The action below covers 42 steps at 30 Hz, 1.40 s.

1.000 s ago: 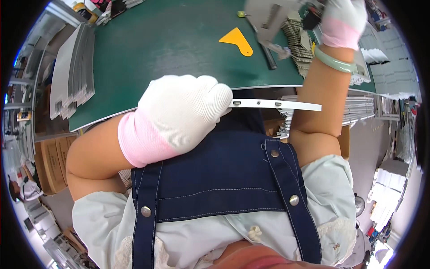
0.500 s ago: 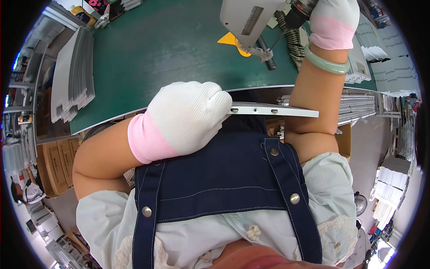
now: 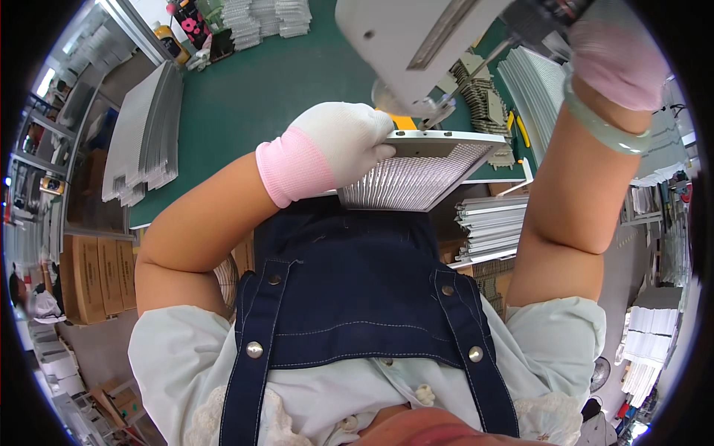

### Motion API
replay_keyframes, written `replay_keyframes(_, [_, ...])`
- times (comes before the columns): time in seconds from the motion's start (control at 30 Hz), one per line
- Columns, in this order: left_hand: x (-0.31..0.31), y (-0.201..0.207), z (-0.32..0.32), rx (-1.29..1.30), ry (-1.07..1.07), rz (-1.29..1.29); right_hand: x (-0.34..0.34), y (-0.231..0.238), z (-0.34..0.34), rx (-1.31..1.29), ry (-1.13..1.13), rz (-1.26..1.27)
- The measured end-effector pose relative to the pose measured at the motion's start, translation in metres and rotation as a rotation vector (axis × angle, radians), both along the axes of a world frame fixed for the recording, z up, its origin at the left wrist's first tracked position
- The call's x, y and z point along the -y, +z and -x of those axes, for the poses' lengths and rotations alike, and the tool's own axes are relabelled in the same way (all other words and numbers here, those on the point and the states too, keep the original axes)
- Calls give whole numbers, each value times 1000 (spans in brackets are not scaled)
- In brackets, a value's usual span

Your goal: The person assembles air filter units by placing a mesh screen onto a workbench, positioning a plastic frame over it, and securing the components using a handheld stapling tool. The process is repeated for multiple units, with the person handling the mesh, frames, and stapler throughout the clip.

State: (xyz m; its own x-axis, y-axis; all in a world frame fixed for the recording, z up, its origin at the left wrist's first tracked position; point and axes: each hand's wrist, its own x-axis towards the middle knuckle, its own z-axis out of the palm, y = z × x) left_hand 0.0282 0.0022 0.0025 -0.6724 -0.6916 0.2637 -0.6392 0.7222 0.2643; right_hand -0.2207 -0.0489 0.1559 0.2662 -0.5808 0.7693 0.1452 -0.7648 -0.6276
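My left hand (image 3: 331,149), in a white knit glove with a pink cuff, is closed on one edge of a framed metal mesh panel (image 3: 416,175). The panel tilts, its mesh face showing and its slim holed rim uppermost. At the top right my gloved right hand (image 3: 621,59), blurred and partly cut off, grips a dark power screwdriver (image 3: 539,26). The driver's long thin bit (image 3: 483,65) slants down toward the panel's rim, beside the small metal tip of a pale machine (image 3: 416,48). Whether bit and rim touch I cannot tell.
Behind lies a green table (image 3: 245,82) with a stack of mesh panels (image 3: 145,134) at its left. To the right are a pile of small grey plates (image 3: 487,100), yellow-handled pliers (image 3: 523,130) and more panels (image 3: 534,85). Metal strips (image 3: 491,223) lie below the table edge.
My left hand has raised the panel away from my body and tipped it, so its mesh face shows. My right hand has moved rightward with the screwdriver. The view has shifted.
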Motion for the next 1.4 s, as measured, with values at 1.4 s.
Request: replay_keyframes(1.4, [12,-17,13,20,-20,68,48,-51,-25,120,433,-108])
